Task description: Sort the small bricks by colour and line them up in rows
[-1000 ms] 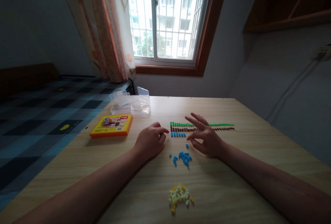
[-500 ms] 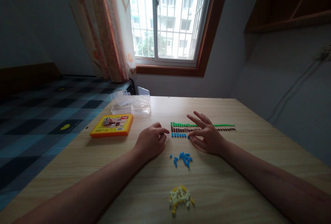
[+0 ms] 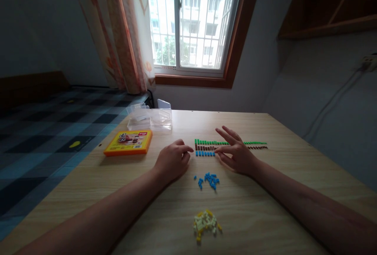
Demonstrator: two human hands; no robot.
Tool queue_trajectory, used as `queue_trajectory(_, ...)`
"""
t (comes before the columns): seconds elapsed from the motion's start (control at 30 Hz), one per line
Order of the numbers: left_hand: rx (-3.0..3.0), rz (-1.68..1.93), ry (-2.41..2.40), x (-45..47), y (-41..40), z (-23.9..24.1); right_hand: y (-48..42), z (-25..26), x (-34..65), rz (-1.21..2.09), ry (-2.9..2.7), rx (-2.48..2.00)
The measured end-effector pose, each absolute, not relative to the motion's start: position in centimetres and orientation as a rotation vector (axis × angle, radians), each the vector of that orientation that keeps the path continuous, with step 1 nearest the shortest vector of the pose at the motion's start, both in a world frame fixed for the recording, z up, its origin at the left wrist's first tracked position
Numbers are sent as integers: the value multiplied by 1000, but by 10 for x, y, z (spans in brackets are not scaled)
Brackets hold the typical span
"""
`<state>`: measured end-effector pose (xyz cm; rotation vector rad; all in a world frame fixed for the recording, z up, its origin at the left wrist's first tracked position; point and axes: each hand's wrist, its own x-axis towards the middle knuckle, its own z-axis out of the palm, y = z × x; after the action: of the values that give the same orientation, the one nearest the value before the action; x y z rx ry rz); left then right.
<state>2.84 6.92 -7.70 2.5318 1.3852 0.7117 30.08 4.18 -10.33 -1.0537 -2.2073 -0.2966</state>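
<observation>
Small green bricks, brown bricks and blue bricks lie in three rows across the tabletop, the blue row being shortest. At the blue row's right end, my right hand has thumb and index finger pinched on a blue brick, its other fingers raised over the rows. My left hand rests beside the rows' left end, holding nothing, with the index finger stretched toward them and the rest loosely curled. Nearer me are a loose pile of blue bricks and one of cream and yellow bricks.
An orange-yellow box lies at the left of the wooden table. Behind it stand clear plastic containers. A bed with a checked cover adjoins the left side; a window is beyond.
My right thumb and index finger have shifted slightly, and the blue brick at them now sits in line against the end of the blue row. My left hand has stayed nearly still.
</observation>
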Motion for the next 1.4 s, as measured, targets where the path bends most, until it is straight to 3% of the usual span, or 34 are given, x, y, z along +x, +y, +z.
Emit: queue_trajectory(1.4, 2552, 693, 1391, 29, 70, -78, 44, -107, 294, -325, -2197, -1095)
